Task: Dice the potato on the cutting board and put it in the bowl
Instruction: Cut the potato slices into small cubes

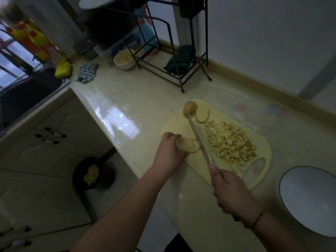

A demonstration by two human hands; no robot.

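Left hand (168,149) curls over the potato slices (188,146), right hand (230,190) gripping the knife (199,138), blade probably touching their right edge, pointing away.

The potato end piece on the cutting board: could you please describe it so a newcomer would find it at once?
Start at the yellow cutting board on the counter and go to its far corner. The potato end piece stands there, by the knife tip. Unlike the flat slice beside it and the heap of dice, it is a rounded, brown-skinned lump.
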